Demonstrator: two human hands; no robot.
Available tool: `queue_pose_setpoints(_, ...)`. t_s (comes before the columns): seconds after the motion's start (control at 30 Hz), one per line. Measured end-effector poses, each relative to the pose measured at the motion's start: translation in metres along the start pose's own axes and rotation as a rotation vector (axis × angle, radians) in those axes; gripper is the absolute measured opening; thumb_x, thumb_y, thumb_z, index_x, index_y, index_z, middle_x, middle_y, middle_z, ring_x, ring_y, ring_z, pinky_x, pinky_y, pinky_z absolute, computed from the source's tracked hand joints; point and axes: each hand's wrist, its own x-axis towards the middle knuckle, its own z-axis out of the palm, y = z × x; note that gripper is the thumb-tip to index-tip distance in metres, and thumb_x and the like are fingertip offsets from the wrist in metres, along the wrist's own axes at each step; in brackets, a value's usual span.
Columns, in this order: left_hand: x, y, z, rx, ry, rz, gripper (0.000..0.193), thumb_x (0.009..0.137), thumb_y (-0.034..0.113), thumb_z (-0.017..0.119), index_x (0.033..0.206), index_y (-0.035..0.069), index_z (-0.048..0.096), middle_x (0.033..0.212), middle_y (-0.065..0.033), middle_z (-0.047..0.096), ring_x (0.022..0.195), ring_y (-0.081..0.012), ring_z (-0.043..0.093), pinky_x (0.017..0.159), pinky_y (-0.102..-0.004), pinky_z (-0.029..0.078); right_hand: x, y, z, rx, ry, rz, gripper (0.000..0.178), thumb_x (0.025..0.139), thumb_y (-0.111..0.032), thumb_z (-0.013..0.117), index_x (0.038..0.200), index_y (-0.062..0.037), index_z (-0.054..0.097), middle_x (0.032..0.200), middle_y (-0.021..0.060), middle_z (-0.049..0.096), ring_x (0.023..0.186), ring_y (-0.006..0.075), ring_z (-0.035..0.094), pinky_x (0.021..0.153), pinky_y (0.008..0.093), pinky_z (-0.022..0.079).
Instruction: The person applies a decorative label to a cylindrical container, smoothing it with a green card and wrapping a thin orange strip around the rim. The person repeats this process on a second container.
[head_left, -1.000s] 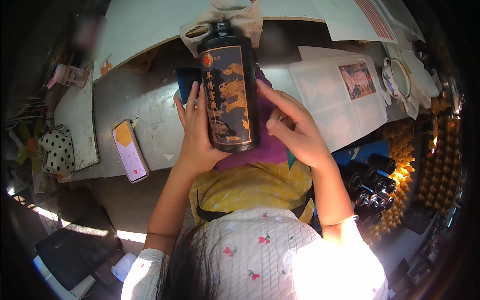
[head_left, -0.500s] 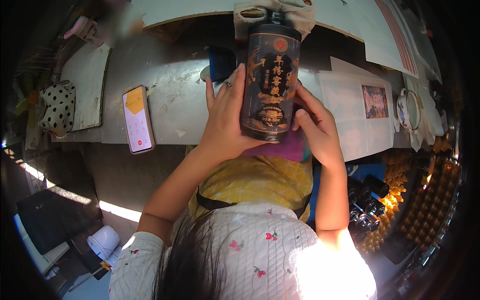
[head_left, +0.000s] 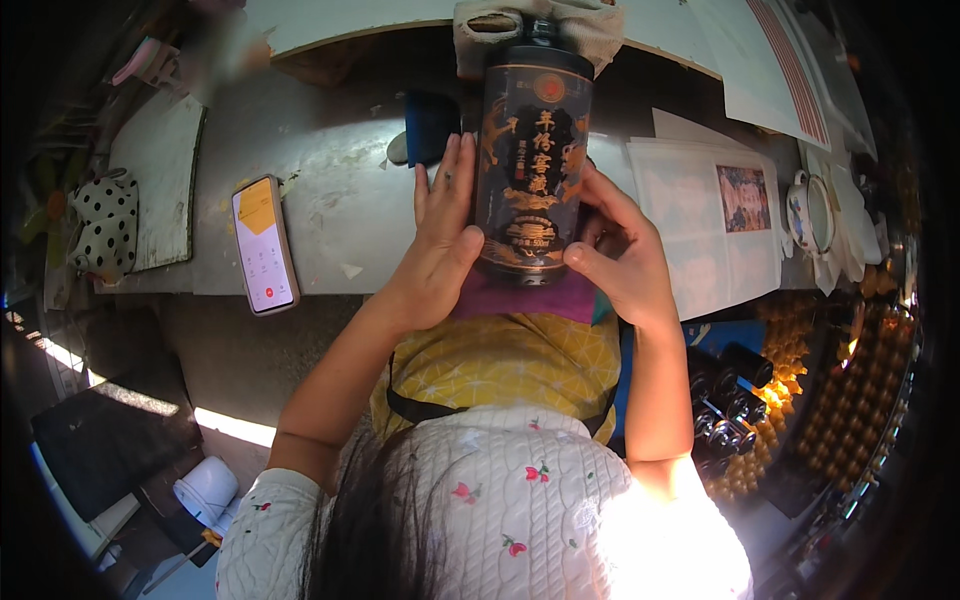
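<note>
A black bottle (head_left: pixel 533 165) with gold and orange decoration lies on its back in front of me, its neck pointing away. The neck end lies at a pale cloth-covered support (head_left: pixel 600 30). Along the bottle's left side, my left hand (head_left: pixel 435 235) is open, fingers stretched out and thumb close to the bottle's edge; whether they touch is hard to tell. My right hand (head_left: pixel 630 245) grips the lower right side, with its thumb at the bottom corner and its fingers curled partly out of sight beside the bottle.
A lit phone (head_left: pixel 265 245) lies left on the metal table (head_left: pixel 330 215), near a white board (head_left: pixel 172 190) and a polka-dot cloth (head_left: pixel 105 225). A dark blue piece (head_left: pixel 430 128) is beyond my left fingers. Paper sheets (head_left: pixel 690 260) lie right; several dark bottles (head_left: pixel 725 405) are below them.
My left hand has shifted from under the bottle's base to its left side, its thumb now showing. The right hand's thumb has moved down to the bottom corner.
</note>
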Motion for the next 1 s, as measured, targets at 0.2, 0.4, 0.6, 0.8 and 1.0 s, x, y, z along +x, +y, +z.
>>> queue_pose_setpoints(0.2,0.000,0.005,-0.004,0.017,-0.030,-0.011,0.084,0.106,0.054,0.028,0.162,-0.001,0.000,0.170,-0.0226,0.006,0.159,-0.0345,-0.001,0.122,-0.0518,-0.014,0.000,-0.003,-0.001,0.024,-0.015,0.023,0.083,0.078,-0.004,0.081,0.153,-0.0031,0.045,0.139,0.0089,0.063,0.075,0.0039,0.047,0.066,0.0193,0.042)
queue_pose_setpoints(0.4,-0.001,0.002,-0.009,0.016,-0.096,-0.054,0.088,0.105,0.058,0.027,0.161,-0.002,-0.004,0.169,-0.0252,0.003,0.158,-0.0361,-0.001,0.122,-0.0522,-0.012,-0.001,-0.011,-0.004,-0.090,-0.027,0.050,0.087,0.079,-0.005,0.081,0.156,-0.0078,0.042,0.139,0.0078,0.063,0.076,0.0032,0.048,0.065,0.0188,0.040)
queue_pose_setpoints(0.6,0.017,0.008,-0.017,0.068,0.011,-0.024,0.091,0.102,0.061,0.033,0.163,0.000,0.003,0.159,-0.0249,0.025,0.145,-0.0423,0.025,0.121,-0.0530,0.004,0.011,-0.022,0.000,-0.067,0.036,-0.062,0.096,0.077,-0.009,0.081,0.161,-0.0140,0.034,0.149,0.0095,0.052,0.078,0.0066,0.053,0.067,0.0204,0.043)
queue_pose_setpoints(0.8,0.050,0.015,-0.015,0.026,0.079,0.001,0.100,0.093,0.061,0.056,0.164,0.005,0.012,0.136,-0.0186,0.045,0.123,-0.0359,0.040,0.114,-0.0506,0.021,0.031,-0.029,0.002,-0.266,-0.028,-0.179,0.101,0.074,-0.011,0.082,0.162,-0.0143,0.031,0.153,0.0122,0.046,0.088,0.0150,0.056,0.075,0.0254,0.049)
queue_pose_setpoints(1.0,0.053,0.010,-0.010,-0.136,0.099,-0.028,0.109,0.090,0.066,0.058,0.164,0.003,0.008,0.148,-0.0190,0.041,0.128,-0.0359,0.039,0.115,-0.0493,0.021,0.030,-0.028,0.000,-0.222,-0.029,-0.151,0.103,0.074,-0.014,0.082,0.162,-0.0139,0.030,0.153,0.0132,0.045,0.091,0.0174,0.057,0.079,0.0288,0.051)
